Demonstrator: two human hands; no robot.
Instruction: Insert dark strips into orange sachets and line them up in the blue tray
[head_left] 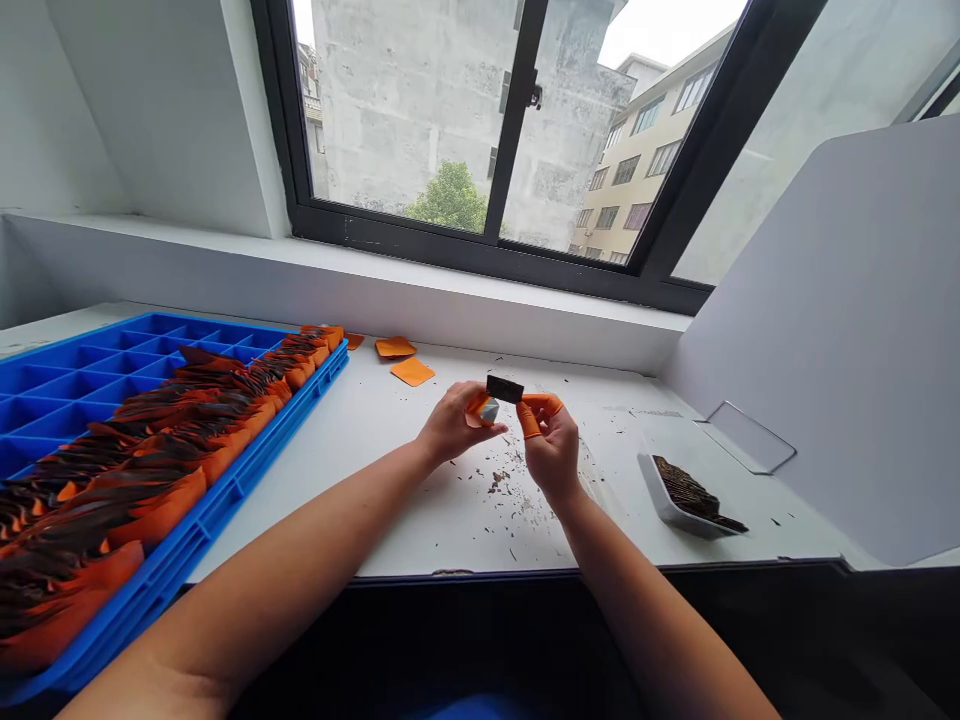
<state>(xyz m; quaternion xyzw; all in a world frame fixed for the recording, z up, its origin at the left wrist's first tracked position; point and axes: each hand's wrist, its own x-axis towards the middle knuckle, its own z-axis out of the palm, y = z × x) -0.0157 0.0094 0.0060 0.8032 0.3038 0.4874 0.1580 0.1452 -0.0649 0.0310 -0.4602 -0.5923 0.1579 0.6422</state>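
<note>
Over the middle of the white table I hold a thin, dark rectangular piece (505, 388) upright between both hands. My right hand (551, 440), with orange covers on its thumb and fingers, pinches the piece at its lower right corner. At the other end my left hand (459, 420) is closed, with orange at its fingertips. A small grey object (489, 410) sits in its grip, just below the dark piece; its kind is unclear. Dark crumbs (499, 483) lie scattered on the table under my hands.
To the left stands a blue compartment tray (217, 520), partly filled with rows of orange and dark sheets. Orange squares (412, 372) lie near the sill. A white container (664, 500) of stacked dark pieces, a wire frame (757, 470) and a white panel (840, 350) are at right.
</note>
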